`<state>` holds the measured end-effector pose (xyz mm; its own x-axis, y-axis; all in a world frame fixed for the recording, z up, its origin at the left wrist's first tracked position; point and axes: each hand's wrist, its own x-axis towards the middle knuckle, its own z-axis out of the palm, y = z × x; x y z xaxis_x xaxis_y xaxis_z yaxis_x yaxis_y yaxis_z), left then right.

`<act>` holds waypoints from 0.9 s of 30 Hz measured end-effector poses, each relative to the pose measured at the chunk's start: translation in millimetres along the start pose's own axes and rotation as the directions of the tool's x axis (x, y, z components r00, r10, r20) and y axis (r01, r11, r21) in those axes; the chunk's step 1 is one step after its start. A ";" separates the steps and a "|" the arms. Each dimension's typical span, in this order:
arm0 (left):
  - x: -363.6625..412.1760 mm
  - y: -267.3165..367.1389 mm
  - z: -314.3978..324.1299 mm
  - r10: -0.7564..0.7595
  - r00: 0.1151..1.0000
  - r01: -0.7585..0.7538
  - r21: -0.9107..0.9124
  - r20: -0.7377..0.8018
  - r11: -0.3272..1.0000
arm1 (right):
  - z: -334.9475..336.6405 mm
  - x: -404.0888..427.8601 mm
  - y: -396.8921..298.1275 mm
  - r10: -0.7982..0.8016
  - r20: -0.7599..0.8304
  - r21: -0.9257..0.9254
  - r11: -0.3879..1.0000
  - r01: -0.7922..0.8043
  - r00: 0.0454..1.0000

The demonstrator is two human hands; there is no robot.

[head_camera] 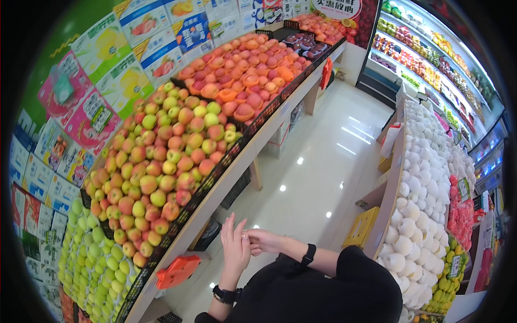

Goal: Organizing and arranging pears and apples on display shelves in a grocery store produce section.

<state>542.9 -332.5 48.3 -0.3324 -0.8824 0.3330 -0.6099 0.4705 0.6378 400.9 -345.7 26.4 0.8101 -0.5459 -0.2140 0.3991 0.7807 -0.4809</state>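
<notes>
My left hand (235,247) is raised in front of my body, its fingers extended and parted, with nothing seen in it. Against its palm side rests my right hand (264,241), fingers curled at the left thumb. Whether anything small lies between the hands is hidden. Both hands are over the aisle, apart from the fruit stand. Just left of them slopes a heap of red-yellow apples (157,169) behind a black plastic lattice edge (194,198). An orange-red bundle, apparently plastic bags (177,271), hangs from the stand below.
Green fruit (93,258) and peach-like fruit in foam nets (246,72) flank the apples. White foam-wrapped fruit (412,234) fills the right-hand stand, above a yellow carton (361,227). A glossy tiled floor (307,161) runs between the stands toward a lit refrigerated display (424,52).
</notes>
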 end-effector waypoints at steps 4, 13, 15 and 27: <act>68.4 14.9 58.6 0.071 0.985 -0.067 -0.033 0.154 0.997 | -44.5 -48.6 -44.2 -0.225 -0.268 -0.165 0.969 0.186 0.937; 189.2 44.0 171.3 0.403 0.889 -0.409 -0.020 0.219 0.913 | -129.6 -117.9 -123.3 -0.433 -0.462 -0.054 0.885 0.463 0.774; 213.6 39.5 190.1 0.364 0.875 -0.330 -0.158 0.319 0.931 | -148.2 -124.2 -141.9 -0.475 -0.426 -0.042 0.861 0.507 0.770; 417.9 -21.5 254.4 0.095 0.818 -0.138 0.033 0.567 0.990 | -269.6 -101.1 -348.6 -0.237 -0.513 -0.367 0.930 0.039 0.825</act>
<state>234.1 -709.1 -3.0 -0.7379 -0.6722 -0.0605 -0.5815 0.5877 0.5626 64.1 -644.6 -13.6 0.3528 -0.7917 -0.4987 0.2454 0.5926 -0.7672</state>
